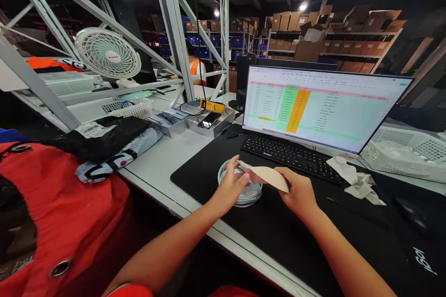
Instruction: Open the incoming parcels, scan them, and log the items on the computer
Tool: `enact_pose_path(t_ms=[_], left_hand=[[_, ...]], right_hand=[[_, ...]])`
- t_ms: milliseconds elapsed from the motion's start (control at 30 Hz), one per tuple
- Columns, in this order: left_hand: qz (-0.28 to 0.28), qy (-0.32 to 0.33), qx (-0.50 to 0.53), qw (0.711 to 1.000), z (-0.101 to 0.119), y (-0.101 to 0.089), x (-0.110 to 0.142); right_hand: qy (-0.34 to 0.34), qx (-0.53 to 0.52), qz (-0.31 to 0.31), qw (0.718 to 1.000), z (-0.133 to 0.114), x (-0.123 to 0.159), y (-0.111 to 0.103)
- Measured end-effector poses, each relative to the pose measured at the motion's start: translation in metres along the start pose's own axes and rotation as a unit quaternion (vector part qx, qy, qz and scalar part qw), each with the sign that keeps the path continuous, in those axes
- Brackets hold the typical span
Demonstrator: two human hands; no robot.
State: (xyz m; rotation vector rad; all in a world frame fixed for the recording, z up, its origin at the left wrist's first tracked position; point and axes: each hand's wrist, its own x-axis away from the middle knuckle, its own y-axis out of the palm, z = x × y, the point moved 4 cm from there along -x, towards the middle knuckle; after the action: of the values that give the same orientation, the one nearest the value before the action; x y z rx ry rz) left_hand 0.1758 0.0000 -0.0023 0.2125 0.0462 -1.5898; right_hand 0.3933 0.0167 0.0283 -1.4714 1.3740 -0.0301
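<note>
A thin, pale cream sheet of paper [271,176] is bowed between my two hands above the desk mat. My right hand [300,194] is closed on its right end, thumb and fingers pinching the edge. My left hand [230,185] has its fingertips at the sheet's left end, and they appear to grip it; part of that contact is hidden. Below and behind my left hand lies a coil of pale cable or tubing [251,198], flat on the black mat [251,232] and partly covered by the hand.
A black keyboard [278,152] and monitor [324,106] stand behind the hands. Crumpled white tissue [364,188] and a mouse [411,213] are to the right. At left are wrapped packages [114,137], a fan [108,53] and a red bag [69,213]. A phone [209,120] rests on a box.
</note>
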Motion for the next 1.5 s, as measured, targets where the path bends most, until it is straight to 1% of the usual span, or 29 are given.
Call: enact_pose_path(t_ms=[33,67,100,167,233,300,367,400,433,467,500,567,600,633,667,733,833,900,933,1100,1200,1267,1367,1500], left_hand=[[-0.023,-0.057,0.052,0.997,0.000,0.009,-0.008],[-0.040,-0.097,0.097,0.990,0.000,0.016,-0.014],[-0.055,-0.118,0.133,0.982,-0.001,0.023,-0.020],[-0.065,-0.121,0.169,0.976,-0.002,0.031,-0.026],[-0.051,-0.110,0.172,0.978,-0.007,0.032,-0.026],[-0.024,-0.099,0.163,0.981,-0.015,0.031,-0.022],[0.000,-0.067,0.131,0.989,-0.022,0.028,-0.016],[0.010,-0.049,0.104,0.993,-0.025,0.026,-0.013],[0.016,-0.033,0.076,0.996,-0.028,0.025,-0.009],[0.018,-0.021,0.053,0.998,-0.031,0.024,-0.004],[0.016,-0.012,0.039,0.999,-0.033,0.024,0.000],[0.003,-0.001,0.037,0.999,-0.036,0.026,0.008],[-0.005,0.004,0.042,0.999,-0.037,0.027,0.011],[-0.013,0.007,0.047,0.999,-0.037,0.028,0.015],[-0.023,0.006,0.048,0.999,-0.037,0.029,0.017],[-0.041,0.001,0.038,0.998,-0.036,0.032,0.021],[-0.056,-0.009,0.008,0.998,-0.036,0.034,0.025],[-0.064,-0.019,-0.008,0.998,-0.036,0.035,0.027],[-0.068,-0.023,-0.018,0.997,-0.035,0.036,0.028],[-0.074,-0.036,-0.103,0.991,-0.026,0.037,0.033],[-0.095,-0.036,-0.142,0.985,-0.019,0.038,0.034],[-0.124,-0.049,-0.138,0.981,-0.016,0.039,0.036],[-0.168,-0.098,-0.096,0.976,-0.015,0.039,0.040],[-0.192,-0.142,-0.063,0.969,-0.014,0.035,0.046]], right_hand=[[-0.005,-0.021,-0.004,1.000,0.000,0.002,0.004],[0.001,-0.042,-0.010,0.999,0.001,0.003,0.007],[0.018,-0.062,-0.013,0.998,0.005,0.004,0.008],[0.073,-0.097,-0.003,0.993,0.016,0.004,0.008],[0.122,-0.124,0.035,0.984,0.028,0.003,0.004],[0.168,-0.137,0.106,0.970,0.037,0.004,-0.002],[0.227,-0.158,0.183,0.943,0.047,0.007,-0.005],[0.257,-0.188,0.218,0.923,0.051,0.008,-0.006],[0.282,-0.237,0.249,0.896,0.056,0.008,-0.005],[0.301,-0.300,0.274,0.862,0.061,0.008,-0.003],[0.319,-0.372,0.294,0.820,0.066,0.008,0.000],[0.357,-0.495,0.323,0.724,0.074,0.006,0.007],[0.376,-0.531,0.328,0.686,0.076,0.006,0.010],[0.392,-0.551,0.325,0.661,0.076,0.005,0.013],[0.404,-0.562,0.321,0.647,0.076,0.004,0.015],[0.419,-0.575,0.303,0.634,0.071,0.003,0.017],[0.443,-0.601,0.277,0.605,0.061,0.004,0.018],[0.445,-0.614,0.269,0.594,0.054,0.004,0.017],[0.439,-0.617,0.268,0.595,0.052,0.003,0.016],[0.401,-0.622,0.271,0.616,0.045,0.002,0.010],[0.395,-0.622,0.269,0.621,0.042,0.002,0.008],[0.394,-0.620,0.264,0.625,0.039,0.003,0.008],[0.392,-0.617,0.250,0.635,0.037,0.003,0.007],[0.393,-0.601,0.229,0.658,0.039,0.004,0.008]])
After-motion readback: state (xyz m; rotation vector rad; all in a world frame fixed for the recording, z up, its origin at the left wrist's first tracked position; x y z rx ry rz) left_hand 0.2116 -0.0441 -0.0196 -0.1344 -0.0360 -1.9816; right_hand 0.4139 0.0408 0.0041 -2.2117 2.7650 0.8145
